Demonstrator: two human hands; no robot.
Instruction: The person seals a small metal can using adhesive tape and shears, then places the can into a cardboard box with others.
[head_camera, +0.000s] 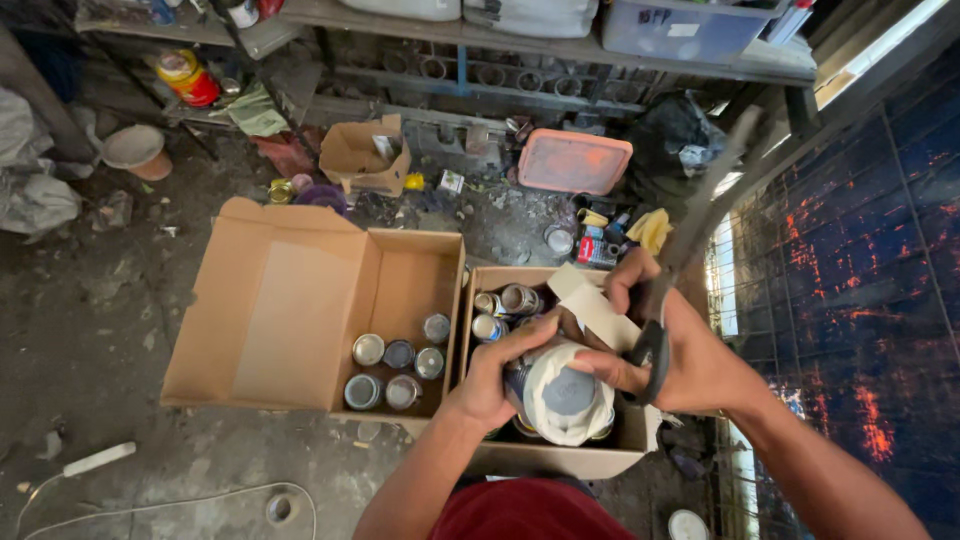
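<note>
A: Head view: what's in hand?

B: The left hand (497, 375) curls its fingers around a paper-wrapped can (566, 400), held above the right cardboard box (560, 458). The right hand (668, 350) grips black scissors (672, 290), fingers closed through the handles.

A: Orientation?

B: The can's long axis stands upright, base toward the camera. Best to steady it and keep the blades clear of the fingers.
</note>
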